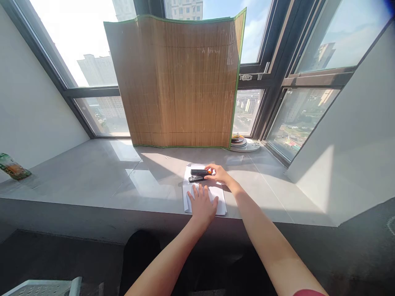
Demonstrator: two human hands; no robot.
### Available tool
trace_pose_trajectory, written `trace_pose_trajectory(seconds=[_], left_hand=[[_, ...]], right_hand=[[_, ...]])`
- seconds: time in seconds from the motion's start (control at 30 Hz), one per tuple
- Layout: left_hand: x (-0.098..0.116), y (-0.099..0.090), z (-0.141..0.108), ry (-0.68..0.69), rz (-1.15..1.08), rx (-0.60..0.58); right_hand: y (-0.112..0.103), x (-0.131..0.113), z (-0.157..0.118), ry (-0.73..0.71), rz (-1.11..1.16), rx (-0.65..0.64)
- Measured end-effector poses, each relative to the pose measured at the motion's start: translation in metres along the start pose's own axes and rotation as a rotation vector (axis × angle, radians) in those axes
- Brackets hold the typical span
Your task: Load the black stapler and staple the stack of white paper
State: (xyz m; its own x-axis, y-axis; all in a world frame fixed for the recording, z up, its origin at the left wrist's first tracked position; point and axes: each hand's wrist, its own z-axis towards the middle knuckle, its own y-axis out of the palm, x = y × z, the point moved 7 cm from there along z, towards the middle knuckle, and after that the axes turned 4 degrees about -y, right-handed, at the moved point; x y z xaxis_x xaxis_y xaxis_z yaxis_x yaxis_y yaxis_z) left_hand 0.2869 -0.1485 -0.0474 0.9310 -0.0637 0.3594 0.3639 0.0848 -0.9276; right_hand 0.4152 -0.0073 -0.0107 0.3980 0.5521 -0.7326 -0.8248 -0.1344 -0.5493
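Note:
White sheets of paper [187, 197] lie on the grey window sill near its front edge. My left hand [203, 204] rests on the lower part of the paper with its fingers spread. Over the upper part of the sheets is a black stapler [197, 175], lying sideways with its jaws apart toward the left. My right hand [217, 174] grips the stapler's right end between thumb and fingers, where a small orange spot shows.
A brown bamboo mat [185, 82] with green edging leans against the window behind. Stacked plates [239, 143] sit at its right foot. A green patterned package [14, 167] lies at the far left of the sill [77, 176].

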Motion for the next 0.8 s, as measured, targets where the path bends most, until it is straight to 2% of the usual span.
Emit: trace_pose_trajectory(seconds=[0.1,0.17,0.2,0.27,0.33,0.43,0.5,0.63,0.8], left_hand=[[-0.021,-0.030,0.018,-0.024,-0.116,0.108],[-0.047,-0.055,0.040,-0.042,-0.168,0.170],[-0.059,-0.066,0.052,-0.021,-0.167,0.172],[-0.077,-0.081,0.075,0.134,-0.144,0.154],[-0.089,-0.080,0.091,0.311,-0.098,0.035],[-0.110,-0.067,0.104,0.326,-0.002,-0.080],[-0.116,-0.061,0.107,0.288,0.022,-0.076],[-0.114,-0.058,0.106,0.274,0.004,-0.061],[-0.115,-0.059,0.108,0.262,-0.017,-0.064]], right_hand=[[0.008,-0.003,-0.001,-0.017,-0.001,-0.072],[0.010,-0.003,0.000,-0.012,0.009,-0.076],[0.011,-0.003,0.000,-0.007,0.010,-0.075],[0.011,-0.001,0.000,0.004,0.005,-0.075],[0.011,-0.001,0.001,0.000,-0.012,-0.074],[0.010,-0.003,0.003,-0.034,-0.072,-0.035],[0.008,-0.004,0.004,-0.043,-0.113,-0.001],[0.002,-0.002,0.003,0.029,-0.133,0.050],[0.002,0.005,0.002,0.065,-0.107,0.018]])
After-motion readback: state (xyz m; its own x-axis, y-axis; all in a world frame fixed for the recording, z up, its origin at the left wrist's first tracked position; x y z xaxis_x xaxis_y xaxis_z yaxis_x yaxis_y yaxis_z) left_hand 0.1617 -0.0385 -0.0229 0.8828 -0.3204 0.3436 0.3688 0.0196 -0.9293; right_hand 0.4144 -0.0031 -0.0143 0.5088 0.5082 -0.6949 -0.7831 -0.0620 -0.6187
